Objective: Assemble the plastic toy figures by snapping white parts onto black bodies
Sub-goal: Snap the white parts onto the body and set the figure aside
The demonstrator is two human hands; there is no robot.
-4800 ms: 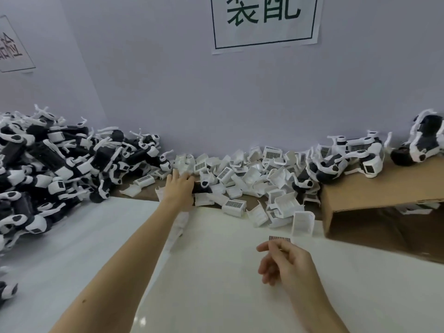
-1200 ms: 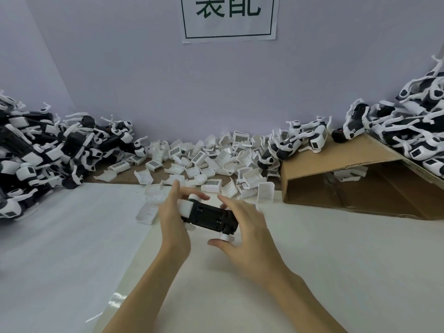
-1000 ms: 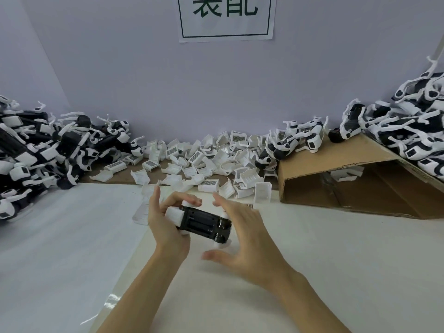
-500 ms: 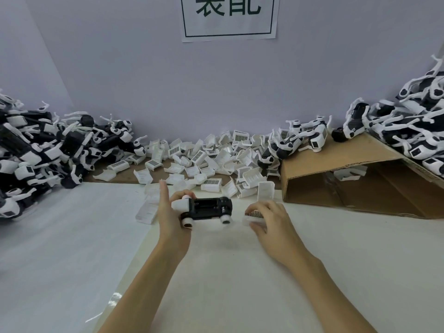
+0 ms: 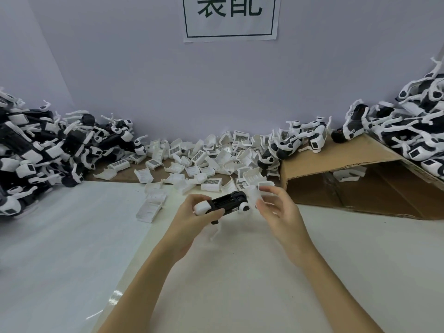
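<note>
Left hand (image 5: 189, 218) grips one black body (image 5: 224, 202); right hand (image 5: 276, 207) pinches one white part (image 5: 255, 195).

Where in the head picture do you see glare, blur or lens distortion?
Head view: a small glare spot on the glossy white sheet; the right hand and the white part it holds are motion-blurred; the wide lens curves the wall's base, and the wall sign is cut at the top.

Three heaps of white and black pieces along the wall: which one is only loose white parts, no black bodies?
The middle heap, against the wall straight ahead of the hands. The left heap and the right heap on the cardboard are black-and-white figures.
</note>
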